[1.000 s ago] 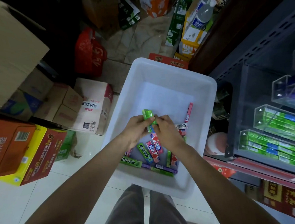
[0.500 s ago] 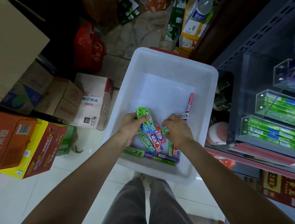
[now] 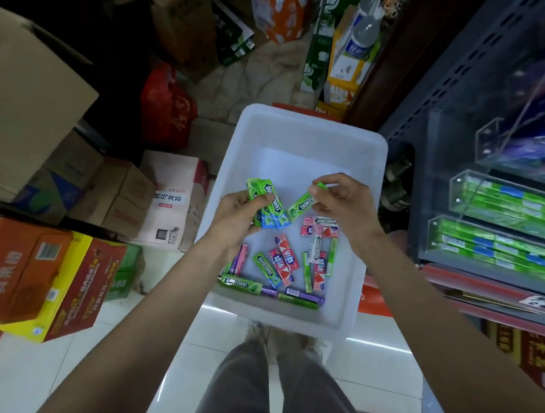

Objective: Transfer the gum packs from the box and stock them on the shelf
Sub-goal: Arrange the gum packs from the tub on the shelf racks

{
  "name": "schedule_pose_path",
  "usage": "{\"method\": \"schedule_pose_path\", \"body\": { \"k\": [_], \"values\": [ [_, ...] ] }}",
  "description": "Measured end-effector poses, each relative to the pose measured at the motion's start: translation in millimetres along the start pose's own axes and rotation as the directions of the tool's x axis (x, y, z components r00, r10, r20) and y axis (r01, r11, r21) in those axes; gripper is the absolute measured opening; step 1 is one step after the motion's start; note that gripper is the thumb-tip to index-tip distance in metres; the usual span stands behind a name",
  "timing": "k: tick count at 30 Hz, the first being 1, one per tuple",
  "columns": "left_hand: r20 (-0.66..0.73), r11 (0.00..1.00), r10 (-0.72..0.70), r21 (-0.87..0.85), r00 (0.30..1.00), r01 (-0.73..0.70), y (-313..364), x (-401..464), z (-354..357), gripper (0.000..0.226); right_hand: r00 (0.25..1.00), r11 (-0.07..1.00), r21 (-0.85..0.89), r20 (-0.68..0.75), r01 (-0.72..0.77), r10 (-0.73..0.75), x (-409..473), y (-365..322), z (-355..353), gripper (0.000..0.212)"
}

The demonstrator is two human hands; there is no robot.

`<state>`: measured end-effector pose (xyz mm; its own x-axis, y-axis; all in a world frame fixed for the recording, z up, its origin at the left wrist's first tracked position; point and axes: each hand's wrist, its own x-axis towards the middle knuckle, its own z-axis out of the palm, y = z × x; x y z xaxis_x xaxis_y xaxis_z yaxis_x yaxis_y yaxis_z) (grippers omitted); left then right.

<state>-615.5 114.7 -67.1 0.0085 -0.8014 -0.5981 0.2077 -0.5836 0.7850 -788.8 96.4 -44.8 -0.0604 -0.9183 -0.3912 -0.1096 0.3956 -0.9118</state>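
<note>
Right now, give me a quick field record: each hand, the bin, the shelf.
left hand: grips a stack of green gum packs above the bin
right hand: pinches one green gum pack
white bin: on the floor, loose green, pink and purple packs at its near end
shelf trays: clear, on the right, holding green packs

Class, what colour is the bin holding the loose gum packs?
White bin, seen in the head view.
</note>
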Motion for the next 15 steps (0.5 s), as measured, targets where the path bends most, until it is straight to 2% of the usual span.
{"method": "schedule_pose_path", "body": {
  "k": [2, 7, 11, 15],
  "values": [
    [0.036, 0.999, 0.045, -0.019, 0.998, -0.044, 16, -8, 17, 0.006, 0.998, 0.998, 0.029, -0.025, 0.057, -0.057, -8, -18, -17, 0.003],
    [0.101, 0.99, 0.144, -0.014, 0.984, -0.143, 47, -33, 76, 0.008, 0.985, 0.98, 0.108, -0.063, 0.165, -0.159, -32, -53, -77, 0.011],
    [0.146, 0.972, 0.233, 0.001, 0.962, -0.235, 59, -63, 151, 0.009, 0.974, 0.963, 0.152, -0.071, 0.222, -0.214, -60, -73, -153, 0.016],
    [0.187, 0.95, 0.308, -0.019, 0.933, -0.31, 63, -96, 236, 0.009, 0.96, 0.945, 0.173, -0.068, 0.278, -0.27, -90, -83, -244, 0.012]
  ]
}}
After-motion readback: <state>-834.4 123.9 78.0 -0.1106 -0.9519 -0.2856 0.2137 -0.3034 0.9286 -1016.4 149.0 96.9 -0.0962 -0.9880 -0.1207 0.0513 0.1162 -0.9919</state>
